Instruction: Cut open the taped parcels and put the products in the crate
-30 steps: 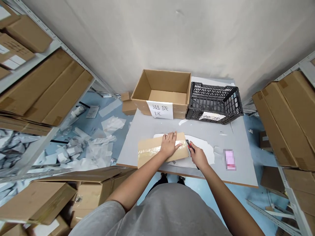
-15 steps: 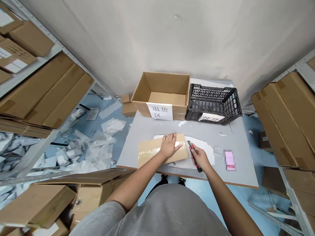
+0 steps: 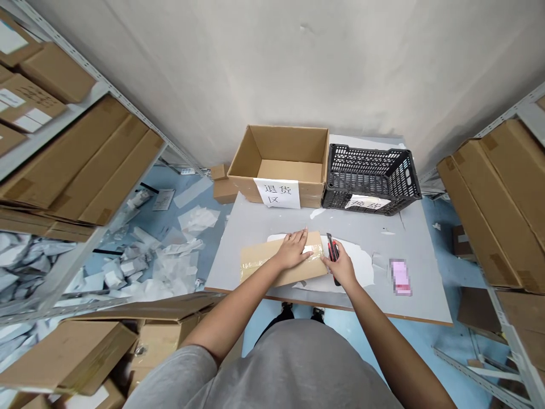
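A flat brown cardboard parcel (image 3: 264, 262), sealed with clear tape along its top, lies on the grey table (image 3: 361, 227) near the front edge. My left hand (image 3: 294, 249) rests flat on the parcel's right half, fingers spread. My right hand (image 3: 339, 266) is closed round a red and black utility knife (image 3: 332, 250), its tip at the parcel's right end. A white sheet (image 3: 361, 261) lies under the parcel and hand.
At the back of the table stand an open cardboard box (image 3: 281, 165) with a paper label and a black plastic crate (image 3: 369, 178). A pink item (image 3: 400, 276) lies at the right. Shelves with cartons flank both sides. Paper scraps litter the blue floor at left.
My right hand drew the knife back from the parcel's end, then brought it in again, the blade now pointing away along the right edge. My left hand stayed on the parcel.
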Demonstrator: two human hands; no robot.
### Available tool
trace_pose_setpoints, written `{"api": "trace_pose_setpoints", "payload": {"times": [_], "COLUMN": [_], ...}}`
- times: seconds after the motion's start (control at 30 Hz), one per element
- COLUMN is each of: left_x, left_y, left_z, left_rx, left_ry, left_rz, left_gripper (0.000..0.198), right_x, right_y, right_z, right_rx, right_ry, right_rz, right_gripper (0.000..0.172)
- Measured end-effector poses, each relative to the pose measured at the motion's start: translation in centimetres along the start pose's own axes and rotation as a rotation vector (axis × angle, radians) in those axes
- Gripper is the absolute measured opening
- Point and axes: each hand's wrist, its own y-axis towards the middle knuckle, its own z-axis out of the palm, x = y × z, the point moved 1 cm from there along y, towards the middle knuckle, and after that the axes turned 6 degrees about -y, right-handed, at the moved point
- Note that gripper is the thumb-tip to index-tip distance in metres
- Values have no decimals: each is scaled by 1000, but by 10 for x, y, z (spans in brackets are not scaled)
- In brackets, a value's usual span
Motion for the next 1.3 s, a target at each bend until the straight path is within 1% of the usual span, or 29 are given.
{"api": "trace_pose_setpoints", "payload": {"times": [0.07,0.23,0.33,0.4,0.5,0.63,0.73,0.83,0.9,0.97,1.07,1.17,1.23,1.3], "left_x": [1,-2,-5,-8,-11,-14,-15,-15,-14,-11,-5,-2,-4,-8], "left_y": [-1,-3,-4,-4,-4,-3,-4,-6,-7,-6,0,4,2,-6], "left_z": [-1,-4,-2,2,8,11,10,9,6,2,-10,-22,-25,-24], "left_rx": [2,-47,-59,-66,-78,-77,-66,-70,-74,-69,-54,-61,-96,-162], "left_ry": [-13,31,74,107,137,131,153,163,149,132,94,51,46,53], "left_rz": [12,56,52,41,39,59,56,43,40,43,59,88,114,130], "left_gripper": [89,91,93,90,80,65,61,62,62,60,54,47,45,46], "right_x": [1,3,4,3,0,-3,0,3,4,2,-4,-10,-13,-16], "right_y": [7,20,24,24,21,11,1,-7,-11,-14,-18,-20,-21,-24], "right_z": [5,14,15,15,15,13,10,5,0,-6,-12,-9,-6,-4], "right_rx": [-14,-2,-2,-13,-10,-9,43,131,166,167,140,128,128,106], "right_ry": [-17,-47,-91,-118,-113,-68,5,168,284,356,383,386,394,402], "right_rz": [6,74,73,63,22,-42,-14,43,80,92,61,39,31,26], "right_gripper": [77,75,77,79,78,73,73,74,73,73,75,78,79,78]}}
